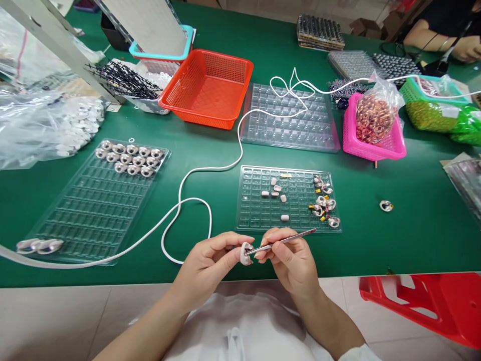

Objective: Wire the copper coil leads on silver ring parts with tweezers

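Note:
My left hand [210,260] pinches a small white oval shell [246,253] just above the table's near edge. My right hand [291,258] grips metal tweezers [285,240], whose tips reach into the shell. Just beyond both hands lies a clear cell tray [255,218] holding a few white pieces on its left and several coil parts on its right. A white cable [188,200] loops across the green table [394,240] to the left of the hands.
At the left is a clear tray [93,210] with several finished parts. Behind stand an orange basket [208,87], an empty clear tray [289,118] and a pink basket [376,143] with copper coils. Another person's arm [432,37] is far right. A red stool [432,306] stands lower right.

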Demonstrator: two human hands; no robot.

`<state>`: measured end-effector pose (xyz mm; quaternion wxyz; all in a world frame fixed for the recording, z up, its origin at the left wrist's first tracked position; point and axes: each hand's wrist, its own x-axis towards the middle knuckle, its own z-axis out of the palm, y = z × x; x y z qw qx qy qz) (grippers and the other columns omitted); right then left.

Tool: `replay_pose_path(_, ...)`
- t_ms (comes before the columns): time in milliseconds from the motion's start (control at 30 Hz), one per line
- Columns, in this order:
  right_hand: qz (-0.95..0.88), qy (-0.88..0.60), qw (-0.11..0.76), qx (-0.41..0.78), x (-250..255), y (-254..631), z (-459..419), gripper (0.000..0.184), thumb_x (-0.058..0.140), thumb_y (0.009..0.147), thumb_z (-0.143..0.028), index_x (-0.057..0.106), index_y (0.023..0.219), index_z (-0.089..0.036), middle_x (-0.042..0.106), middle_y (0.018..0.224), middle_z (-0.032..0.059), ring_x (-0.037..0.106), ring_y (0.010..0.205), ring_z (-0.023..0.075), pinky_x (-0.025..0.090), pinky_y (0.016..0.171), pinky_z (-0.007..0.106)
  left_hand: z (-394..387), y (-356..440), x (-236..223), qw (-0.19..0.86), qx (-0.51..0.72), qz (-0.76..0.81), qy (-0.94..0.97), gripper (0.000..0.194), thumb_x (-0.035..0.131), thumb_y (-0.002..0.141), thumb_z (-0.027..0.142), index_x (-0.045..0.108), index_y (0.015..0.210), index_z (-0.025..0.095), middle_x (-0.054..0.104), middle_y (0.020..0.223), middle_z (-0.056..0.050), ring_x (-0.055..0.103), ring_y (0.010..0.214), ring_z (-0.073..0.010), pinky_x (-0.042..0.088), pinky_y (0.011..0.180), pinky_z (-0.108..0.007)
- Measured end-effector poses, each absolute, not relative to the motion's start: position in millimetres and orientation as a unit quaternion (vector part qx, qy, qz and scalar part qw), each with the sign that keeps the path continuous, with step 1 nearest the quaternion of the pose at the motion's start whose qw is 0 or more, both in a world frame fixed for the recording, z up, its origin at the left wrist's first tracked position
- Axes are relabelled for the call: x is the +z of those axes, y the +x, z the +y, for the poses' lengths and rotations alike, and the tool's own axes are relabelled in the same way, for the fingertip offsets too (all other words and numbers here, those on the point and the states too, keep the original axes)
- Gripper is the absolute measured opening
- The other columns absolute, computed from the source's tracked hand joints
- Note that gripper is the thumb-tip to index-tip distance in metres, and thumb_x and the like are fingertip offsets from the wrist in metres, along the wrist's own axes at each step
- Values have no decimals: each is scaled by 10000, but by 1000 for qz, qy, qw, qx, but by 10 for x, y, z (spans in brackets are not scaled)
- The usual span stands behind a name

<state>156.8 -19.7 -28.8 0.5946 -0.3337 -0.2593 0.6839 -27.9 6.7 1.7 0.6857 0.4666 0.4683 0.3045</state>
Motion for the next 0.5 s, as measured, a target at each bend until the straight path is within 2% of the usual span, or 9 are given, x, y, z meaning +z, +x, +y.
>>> replay_pose_path(300, -275, -360, 618, 643, -317, 1548, -223, 153, 768, 860, -364, 736, 896, -219, 697, 798, 21, 728, 655, 142, 635, 616, 275, 34, -199, 61, 607, 351, 511, 497, 131, 660, 839, 167, 780, 890, 181, 757, 823, -42, 697, 686, -151, 557, 619, -205)
replay_pose_path(500, -309, -344, 623, 631, -317, 1546, -243, 89, 729, 897, -314, 750, 947, -243, 699, 861, 24, 730, 703, 152, 646, 661, 309, 16, -199, 53, 550, 345, 519, 556, 162, 640, 827, 139, 778, 899, 186, 761, 828, -42, 712, 722, -158, 565, 656, -204)
